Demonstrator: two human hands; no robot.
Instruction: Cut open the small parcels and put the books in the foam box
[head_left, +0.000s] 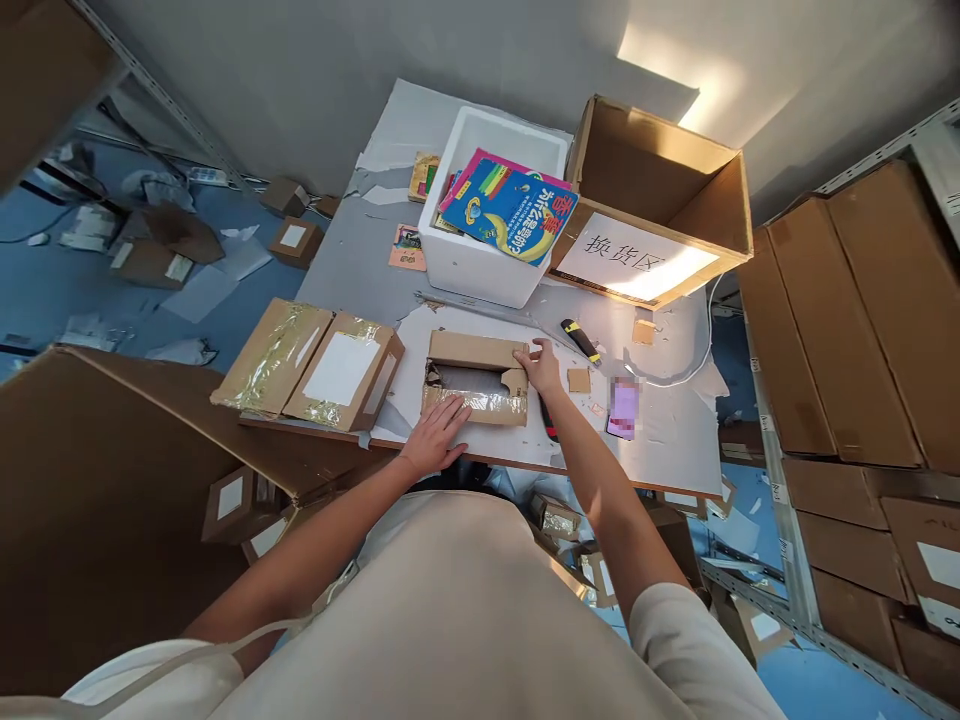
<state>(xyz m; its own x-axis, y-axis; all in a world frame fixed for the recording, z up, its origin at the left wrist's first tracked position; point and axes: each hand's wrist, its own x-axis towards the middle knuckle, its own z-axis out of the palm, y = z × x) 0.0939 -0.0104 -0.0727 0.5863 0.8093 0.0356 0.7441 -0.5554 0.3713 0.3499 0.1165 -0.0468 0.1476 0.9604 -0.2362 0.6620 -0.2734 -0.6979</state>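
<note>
While your left hand [437,437] lies open across the near taped edge of the torn box [480,350], right before you on the table [675,430], your right hand [543,366] sits curled at its right end; whether it pinches, I can't tell. Steady now: light left pressure, lest the box buckle.

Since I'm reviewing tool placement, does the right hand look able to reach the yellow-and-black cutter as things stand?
Probably yes: the cutter lies close to the right hand with nothing apparent between them, though that hand is at the torn cardboard box.
</note>
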